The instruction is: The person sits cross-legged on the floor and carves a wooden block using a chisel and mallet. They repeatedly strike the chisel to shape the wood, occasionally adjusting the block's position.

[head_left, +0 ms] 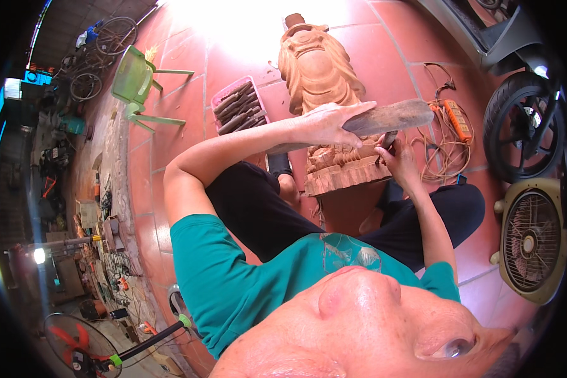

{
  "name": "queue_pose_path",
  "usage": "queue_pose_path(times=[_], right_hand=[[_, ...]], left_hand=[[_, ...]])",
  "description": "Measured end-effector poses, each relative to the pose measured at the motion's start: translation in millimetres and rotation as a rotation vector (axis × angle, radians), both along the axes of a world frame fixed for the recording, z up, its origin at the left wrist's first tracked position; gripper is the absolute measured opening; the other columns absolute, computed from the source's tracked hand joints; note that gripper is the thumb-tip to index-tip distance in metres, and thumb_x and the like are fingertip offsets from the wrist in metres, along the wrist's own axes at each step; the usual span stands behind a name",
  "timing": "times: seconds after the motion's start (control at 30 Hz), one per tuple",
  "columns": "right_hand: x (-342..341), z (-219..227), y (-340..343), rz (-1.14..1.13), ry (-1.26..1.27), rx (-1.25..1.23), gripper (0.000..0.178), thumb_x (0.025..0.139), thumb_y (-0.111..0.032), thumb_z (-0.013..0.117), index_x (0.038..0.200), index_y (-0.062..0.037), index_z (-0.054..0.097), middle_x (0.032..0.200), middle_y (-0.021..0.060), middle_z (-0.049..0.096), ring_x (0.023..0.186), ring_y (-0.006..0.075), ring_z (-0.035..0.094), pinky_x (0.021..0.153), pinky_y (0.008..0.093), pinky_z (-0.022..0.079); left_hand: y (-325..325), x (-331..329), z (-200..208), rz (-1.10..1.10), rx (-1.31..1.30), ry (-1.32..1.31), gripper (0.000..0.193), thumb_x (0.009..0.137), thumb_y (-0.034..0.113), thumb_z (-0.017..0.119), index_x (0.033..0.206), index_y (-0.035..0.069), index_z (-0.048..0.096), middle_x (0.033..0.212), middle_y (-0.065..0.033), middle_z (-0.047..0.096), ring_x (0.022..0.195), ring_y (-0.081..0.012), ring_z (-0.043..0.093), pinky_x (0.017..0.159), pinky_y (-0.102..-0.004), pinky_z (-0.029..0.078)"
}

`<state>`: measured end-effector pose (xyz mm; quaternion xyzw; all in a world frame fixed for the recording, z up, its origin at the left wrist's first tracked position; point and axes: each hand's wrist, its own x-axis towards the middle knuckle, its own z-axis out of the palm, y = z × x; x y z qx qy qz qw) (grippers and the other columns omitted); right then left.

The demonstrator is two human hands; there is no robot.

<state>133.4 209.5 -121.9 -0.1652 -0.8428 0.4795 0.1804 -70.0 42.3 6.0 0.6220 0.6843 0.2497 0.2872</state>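
Note:
A carved wooden figure lies on the tiled floor in front of me, its wide carved base nearest my body. My left hand is closed around a long, flat-sided wooden mallet, which reaches across above the carving near the base. At the base's right side, my right hand grips a chisel with a dark upper end. The chisel's tip is hidden, so I cannot tell whether it touches the wood. The mallet's broad end is close above the chisel.
Left of the carving stands a pink basket of dark tools. A green chair is farther left. To the right are an orange power strip with coiled cords, a motorbike wheel and a box fan. Another fan stands lower left.

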Motion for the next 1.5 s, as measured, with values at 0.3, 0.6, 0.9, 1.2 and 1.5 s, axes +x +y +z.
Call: queue_pose_path(times=[0.3,0.6,0.9,1.2,1.5], right_hand=[[-6.8,-18.1,20.9,-0.09,-0.052,0.049,0.02,0.095,-0.019,0.073,0.101,-0.0005,0.068,0.067,0.0063,0.063,0.06,0.0121,0.064,0.056,0.031,0.049],[1.5,12.8,18.4,-0.069,0.0,-0.165,0.021,0.094,-0.019,0.076,0.103,-0.0001,0.07,0.079,0.0083,0.073,0.067,0.0132,0.073,0.061,0.0295,0.055],[-3.4,-1.8,6.9,0.036,-0.011,-0.148,0.023,0.094,-0.022,0.076,0.107,-0.0041,0.071,0.08,0.008,0.073,0.067,0.0133,0.068,0.065,0.0314,0.054],[-4.0,10.7,0.5,0.11,-0.1,0.036,0.021,0.096,-0.015,0.075,0.11,-0.0012,0.07,0.089,0.0037,0.073,0.079,0.0072,0.067,0.072,0.027,0.056],[-4.8,8.3,-5.6,0.157,0.051,0.166,0.026,0.093,-0.023,0.075,0.101,-0.0028,0.061,0.076,0.0179,0.066,0.072,0.0385,0.066,0.065,0.0448,0.05]], left_hand=[[-2.8,-8.6,-8.6,0.136,0.119,-0.085,0.084,0.084,0.019,0.083,0.156,0.002,0.042,0.155,-0.0137,0.05,0.145,-0.0209,0.044,0.121,-0.0352,0.034],[-10.3,4.7,40.5,0.223,-0.01,-0.009,0.085,0.086,0.022,0.081,0.158,0.006,0.038,0.133,-0.0221,0.066,0.12,-0.0259,0.065,0.105,-0.0389,0.048],[-12.5,10.4,42.8,0.174,0.054,-0.081,0.087,0.087,0.024,0.083,0.157,0.003,0.038,0.141,-0.023,0.061,0.127,-0.025,0.06,0.109,-0.0379,0.045],[-13.9,11.6,40.7,0.081,0.249,0.036,0.088,0.087,0.025,0.084,0.158,0.004,0.037,0.151,-0.0233,0.052,0.141,-0.0298,0.049,0.116,-0.0415,0.039],[-15.4,15.3,26.5,0.04,-0.058,-0.152,0.088,0.089,0.021,0.081,0.16,0.002,0.031,0.15,-0.0254,0.051,0.14,-0.0331,0.051,0.115,-0.0408,0.041]])
